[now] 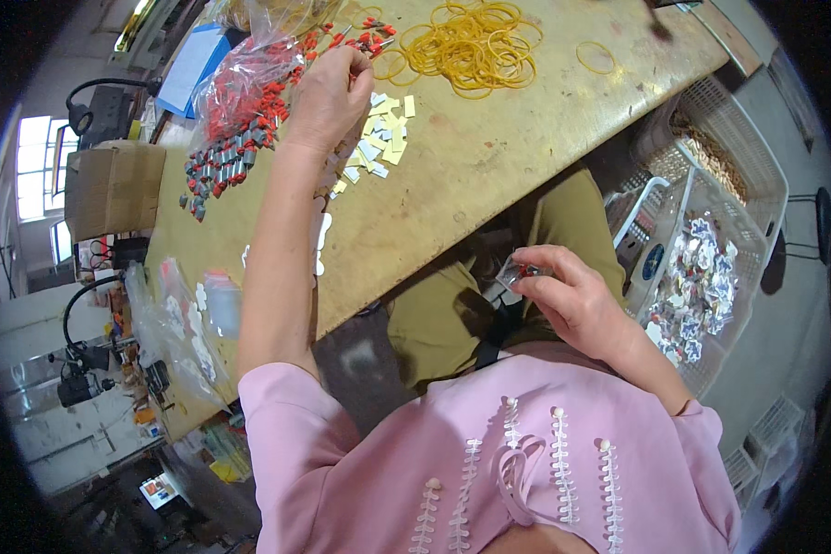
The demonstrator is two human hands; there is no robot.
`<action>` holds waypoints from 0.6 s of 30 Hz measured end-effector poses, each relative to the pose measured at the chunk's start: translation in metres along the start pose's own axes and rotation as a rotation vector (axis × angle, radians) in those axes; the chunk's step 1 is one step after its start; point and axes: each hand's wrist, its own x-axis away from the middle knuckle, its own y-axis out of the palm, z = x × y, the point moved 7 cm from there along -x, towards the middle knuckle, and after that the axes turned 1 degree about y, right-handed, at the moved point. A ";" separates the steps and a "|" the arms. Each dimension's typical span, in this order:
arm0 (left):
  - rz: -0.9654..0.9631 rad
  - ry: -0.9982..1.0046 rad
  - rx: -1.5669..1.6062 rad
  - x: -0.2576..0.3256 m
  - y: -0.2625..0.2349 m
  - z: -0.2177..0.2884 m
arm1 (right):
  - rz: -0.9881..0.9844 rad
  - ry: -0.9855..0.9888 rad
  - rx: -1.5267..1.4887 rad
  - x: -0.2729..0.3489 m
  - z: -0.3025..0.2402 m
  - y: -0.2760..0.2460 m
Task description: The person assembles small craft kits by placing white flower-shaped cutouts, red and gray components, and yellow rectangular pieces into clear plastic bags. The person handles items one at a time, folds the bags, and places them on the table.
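Observation:
My left hand (331, 100) reaches over the far part of the table, its fingertips pinched together among small red-tipped parts (379, 39). Whatever is in that pinch is hidden. Beside its wrist lie a heap of small red-and-grey parts (235, 159) and a scatter of small yellow and white pieces (383, 134). Above my lap, my right hand (568, 294) grips a small transparent plastic bag (510, 273) between thumb and fingers. Something red shows inside the bag.
Yellow rubber bands (475, 46) form a pile at the far side, with one loose band (596, 57) apart. A crumpled plastic bag (245, 78) rests by the red parts. To my right stands a white plastic basket (752, 249) with many small packets (697, 295). A cardboard box (113, 191) is at left.

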 end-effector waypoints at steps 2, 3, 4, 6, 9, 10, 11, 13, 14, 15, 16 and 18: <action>0.027 0.102 -0.074 0.003 -0.003 0.008 | -0.019 -0.016 0.011 -0.002 -0.001 0.002; 0.008 0.099 -0.063 0.005 0.000 0.012 | -0.024 -0.024 0.016 -0.003 -0.002 0.003; -0.035 0.073 -0.054 0.003 0.005 0.006 | -0.029 -0.032 0.021 -0.004 -0.003 0.004; -0.119 0.023 -0.035 -0.009 0.017 -0.007 | -0.035 -0.047 0.036 -0.005 -0.006 0.007; -0.106 0.068 -0.119 -0.009 0.017 -0.013 | -0.038 -0.089 0.071 -0.008 -0.013 0.010; -0.094 0.096 -0.140 -0.008 0.013 -0.001 | -0.033 -0.107 0.091 -0.007 -0.014 0.009; -0.098 -0.035 -0.078 -0.002 0.005 -0.001 | -0.029 -0.127 0.110 -0.007 -0.015 0.008; -0.046 -0.160 0.112 0.005 -0.015 0.006 | -0.018 -0.143 0.146 -0.003 -0.018 0.004; -0.053 -0.244 0.277 0.012 -0.022 0.006 | -0.016 -0.146 0.166 0.000 -0.019 0.002; -0.030 -0.240 0.457 0.025 -0.026 -0.008 | -0.026 -0.157 0.143 0.001 -0.021 0.003; -0.005 -0.236 0.639 0.035 -0.030 -0.010 | -0.021 -0.166 0.150 0.003 -0.021 0.003; 0.002 -0.220 0.733 0.072 -0.041 0.018 | -0.007 -0.195 0.161 0.005 -0.024 0.004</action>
